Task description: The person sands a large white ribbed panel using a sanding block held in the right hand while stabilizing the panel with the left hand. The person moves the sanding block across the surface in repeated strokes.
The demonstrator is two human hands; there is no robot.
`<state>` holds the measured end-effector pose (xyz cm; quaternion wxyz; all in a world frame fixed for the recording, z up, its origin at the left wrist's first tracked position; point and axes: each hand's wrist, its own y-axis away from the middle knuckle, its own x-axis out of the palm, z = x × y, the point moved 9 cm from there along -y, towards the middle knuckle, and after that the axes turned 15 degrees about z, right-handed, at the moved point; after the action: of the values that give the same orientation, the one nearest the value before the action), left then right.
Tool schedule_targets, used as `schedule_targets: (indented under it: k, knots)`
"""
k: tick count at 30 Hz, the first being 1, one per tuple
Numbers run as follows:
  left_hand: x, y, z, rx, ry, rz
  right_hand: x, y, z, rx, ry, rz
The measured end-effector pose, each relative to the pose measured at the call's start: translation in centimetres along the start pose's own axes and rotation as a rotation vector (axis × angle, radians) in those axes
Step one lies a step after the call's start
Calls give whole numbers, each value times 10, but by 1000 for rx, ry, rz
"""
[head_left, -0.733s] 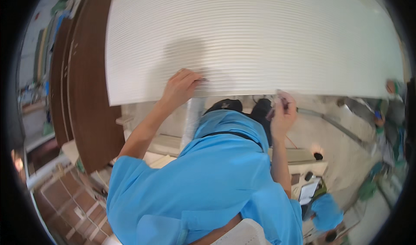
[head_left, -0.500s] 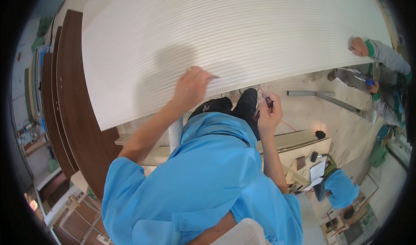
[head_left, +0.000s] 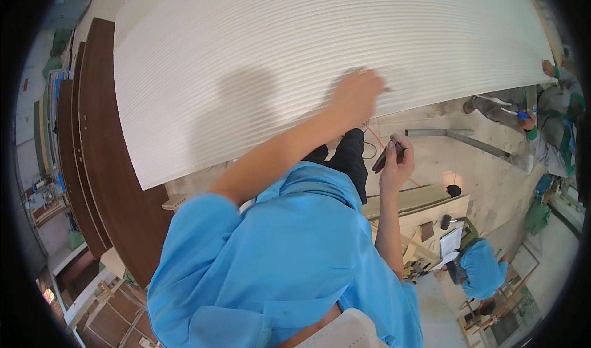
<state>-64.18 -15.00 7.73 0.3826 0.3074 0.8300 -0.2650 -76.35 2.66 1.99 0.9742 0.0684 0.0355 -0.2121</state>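
Note:
A large white panel with fine parallel ribs point(head_left: 295, 46) spreads out in front of me. My left hand point(head_left: 358, 97) is closed and reaches over the panel's near edge, low over the ribs; motion blurs it. A small thin dark piece point(head_left: 386, 90) shows at its fingertips; whether it touches the ribs I cannot tell. My right hand point(head_left: 397, 161) is held off the near edge, its fingers closed on a dark flat piece point(head_left: 383, 159) that looks like folded sandpaper.
Dark brown boards point(head_left: 101, 132) stand at the left. Across the panel's right end, a co-worker's hand point(head_left: 548, 68) rests at the edge; the other holds a blue-handled tool point(head_left: 524, 114). A metal frame point(head_left: 477, 143) lies on the floor. Another person in blue point(head_left: 483, 269) bends at lower right.
My left hand has swept right along the panel. My right hand has shifted slightly right and lower, showing more of the dark piece. The co-worker's hand has moved right to the panel's edge.

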Motion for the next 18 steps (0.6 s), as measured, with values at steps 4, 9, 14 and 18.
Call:
schedule_targets:
  k: [4,9,14,18]
  knots:
    - [-79,145,58,-159,13,50,-25,9,-26,81,-59,-34]
    - [-129,198,68,-347,-81,96,-57,15,-64,232,-135,-160]
    - [-55,83,28,-72,-29,55,-59,6,-60,102,-116,-156]
    - [14,-40,-15,77,-26,100,-67,9,-50,77,-142,-191]
